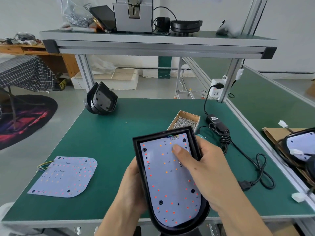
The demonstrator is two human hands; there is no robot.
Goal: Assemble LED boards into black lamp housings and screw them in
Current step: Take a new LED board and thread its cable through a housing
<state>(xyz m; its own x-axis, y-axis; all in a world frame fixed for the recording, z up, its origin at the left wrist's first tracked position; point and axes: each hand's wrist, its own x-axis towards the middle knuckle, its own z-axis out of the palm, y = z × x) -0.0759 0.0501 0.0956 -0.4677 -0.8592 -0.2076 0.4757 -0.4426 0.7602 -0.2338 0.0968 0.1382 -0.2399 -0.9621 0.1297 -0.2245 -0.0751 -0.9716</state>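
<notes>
Black lamp housing [172, 225] held above table [109, 133], left hand [131, 189] gripping its side, right hand [209, 171] clasping it, thumb pressing LED board [170, 181] inside. Seat board flat, align 4 holes. Screws in box [185, 122] just beyond.

- Left hand [132, 189]: enters from the bottom edge, forearm angled up and to the right; palm cupped against the left side wall of the lamp housing [196, 142], fingers wrapped beneath it and hidden from view
- Right hand [209, 169]: enters from the lower right, forearm running diagonally up and to the left; fingers curled round the right side wall of the lamp housing, thumb extended over the rim
- Right thumb [179, 151]: pad pressed flat on the upper part of the LED board [170, 184] seated in the lamp housing
- Both hands carry the lamp housing together, raised off the bench
</notes>
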